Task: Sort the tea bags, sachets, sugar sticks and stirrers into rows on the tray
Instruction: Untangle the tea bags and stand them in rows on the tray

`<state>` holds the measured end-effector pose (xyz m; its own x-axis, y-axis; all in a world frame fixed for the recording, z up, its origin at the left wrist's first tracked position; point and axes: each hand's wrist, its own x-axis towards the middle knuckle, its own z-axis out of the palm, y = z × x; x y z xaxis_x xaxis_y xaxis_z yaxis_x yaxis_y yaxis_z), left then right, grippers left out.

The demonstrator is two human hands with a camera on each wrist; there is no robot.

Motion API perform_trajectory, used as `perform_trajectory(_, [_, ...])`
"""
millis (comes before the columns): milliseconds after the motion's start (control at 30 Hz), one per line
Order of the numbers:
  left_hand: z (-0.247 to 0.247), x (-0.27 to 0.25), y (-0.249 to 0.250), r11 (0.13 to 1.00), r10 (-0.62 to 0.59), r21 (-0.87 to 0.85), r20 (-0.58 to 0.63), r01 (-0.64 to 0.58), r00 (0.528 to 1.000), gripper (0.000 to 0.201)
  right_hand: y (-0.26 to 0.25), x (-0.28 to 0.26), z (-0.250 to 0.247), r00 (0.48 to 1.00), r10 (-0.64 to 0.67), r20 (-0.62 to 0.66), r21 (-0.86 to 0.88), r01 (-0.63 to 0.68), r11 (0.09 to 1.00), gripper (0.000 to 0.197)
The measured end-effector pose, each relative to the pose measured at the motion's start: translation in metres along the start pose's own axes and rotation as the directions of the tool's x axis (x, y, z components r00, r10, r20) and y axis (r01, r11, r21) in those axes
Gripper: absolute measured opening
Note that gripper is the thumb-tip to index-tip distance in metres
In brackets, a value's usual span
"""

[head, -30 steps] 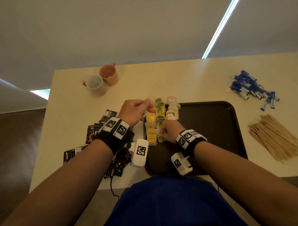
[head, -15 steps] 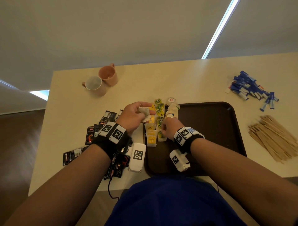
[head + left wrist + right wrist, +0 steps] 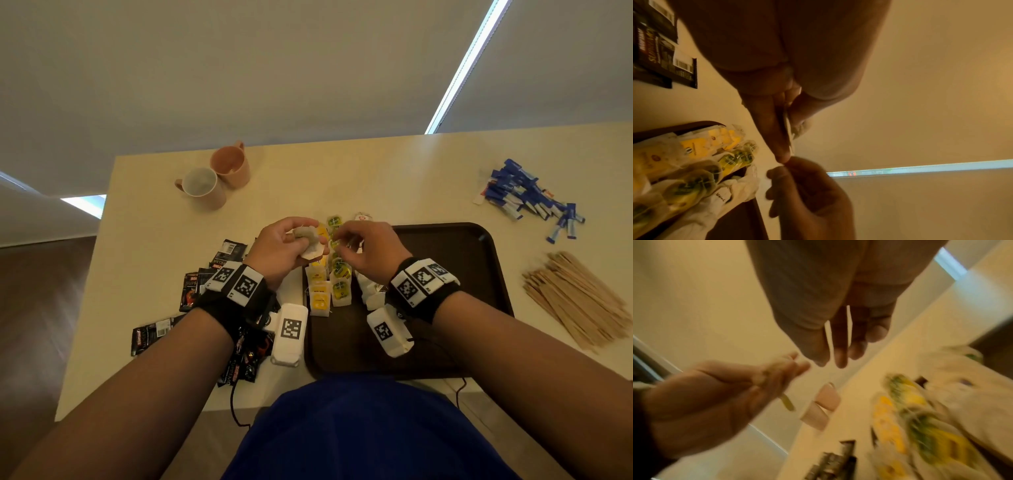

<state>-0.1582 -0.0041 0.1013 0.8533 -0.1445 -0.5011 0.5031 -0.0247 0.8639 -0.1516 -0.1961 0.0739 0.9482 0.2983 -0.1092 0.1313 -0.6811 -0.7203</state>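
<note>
My left hand (image 3: 298, 236) is raised over the tray's left edge and pinches a pale tea bag (image 3: 312, 253) between thumb and fingers; the bag (image 3: 786, 125) shows edge-on in the left wrist view. My right hand (image 3: 339, 237) hovers just right of it, fingertips close to the bag and nothing visibly held. On the dark brown tray (image 3: 445, 274) lie short rows of yellow tea bags (image 3: 318, 296), green tea bags (image 3: 340, 286) and white tea bags (image 3: 369, 291). Black sachets (image 3: 205, 284) lie left of the tray, blue sugar sticks (image 3: 527, 198) and wooden stirrers (image 3: 579, 301) to its right.
Two pink mugs (image 3: 209, 188) stand at the table's far left. The right two thirds of the tray hold nothing. The table's near edge runs just below the tray, against my blue shirt (image 3: 359, 431). A thin black cable (image 3: 234, 407) hangs off that edge.
My right hand has lifted off the tea bag rows and come up beside the left hand. The left hand has shifted slightly right with its tea bag.
</note>
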Motion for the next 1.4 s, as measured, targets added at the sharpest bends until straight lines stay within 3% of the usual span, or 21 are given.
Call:
perform_trajectory(67, [0.002, 0.0, 0.005, 0.997, -0.027, -0.078, -0.012, 0.026, 1.0, 0.03, -0.014, -0.002, -0.012, 0.988, -0.153, -0.029, 0.063, 0.154, 0.986, 0.027])
perform_trajectory(200, [0.008, -0.002, 0.015, 0.973, -0.084, -0.214, 0.044, 0.092, 0.995, 0.027, -0.027, 0.003, -0.013, 0.966, -0.257, 0.04, -0.059, 0.259, 0.964, 0.03])
perform_trajectory(367, [0.011, -0.004, 0.021, 0.968, -0.228, -0.074, 0.117, 0.238, 0.966, 0.025, -0.031, 0.007, -0.027, 0.974, -0.199, -0.108, 0.051, 0.206, 0.977, 0.007])
perform_trajectory(467, [0.009, -0.005, 0.022, 0.952, -0.306, 0.07, 0.133, 0.299, 0.943, 0.032, -0.031, 0.007, -0.048, 0.99, -0.119, -0.074, 0.156, 0.129, 0.979, 0.004])
perform_trajectory(567, [0.008, -0.003, 0.025, 0.966, -0.206, 0.175, 0.093, 0.188, 0.974, 0.018, -0.03, 0.005, -0.063, 0.997, -0.073, -0.03, 0.213, 0.077, 0.974, 0.008])
perform_trajectory(667, [0.009, 0.001, 0.029, 0.966, 0.045, 0.252, 0.048, -0.056, 0.998, 0.016, -0.028, 0.003, -0.068, 0.998, -0.059, -0.011, 0.254, 0.059, 0.965, 0.011])
perform_trajectory(767, [0.013, 0.001, 0.038, 0.932, 0.257, 0.237, 0.101, -0.274, 0.961, 0.012, -0.028, 0.0, -0.069, 0.999, -0.032, -0.007, 0.326, 0.033, 0.945, 0.011])
perform_trajectory(867, [0.019, -0.001, 0.044, 0.875, 0.371, 0.272, 0.157, -0.401, 0.915, 0.009, -0.027, -0.002, -0.068, 1.0, -0.004, -0.016, 0.382, 0.01, 0.924, 0.012])
perform_trajectory(1067, [0.03, -0.001, 0.049, 0.865, 0.411, 0.289, 0.064, -0.411, 0.909, 0.012, -0.019, -0.004, -0.067, 1.0, -0.008, -0.027, 0.443, 0.019, 0.896, 0.018])
perform_trajectory(1200, [0.033, -0.001, 0.054, 0.902, 0.374, 0.234, -0.006, -0.362, 0.927, 0.011, -0.015, -0.009, -0.056, 0.993, -0.026, 0.118, 0.443, -0.029, 0.896, 0.033])
perform_trajectory(1300, [0.037, -0.002, 0.057, 0.947, 0.314, 0.099, -0.065, -0.307, 0.947, 0.009, -0.014, -0.016, -0.043, 0.97, -0.017, 0.244, 0.475, -0.104, 0.874, 0.028])
perform_trajectory(1400, [0.039, -0.005, 0.062, 0.96, 0.276, -0.031, -0.094, -0.28, 0.957, 0.009, -0.014, -0.02, -0.034, 0.957, -0.015, 0.291, 0.448, -0.123, 0.885, 0.021])
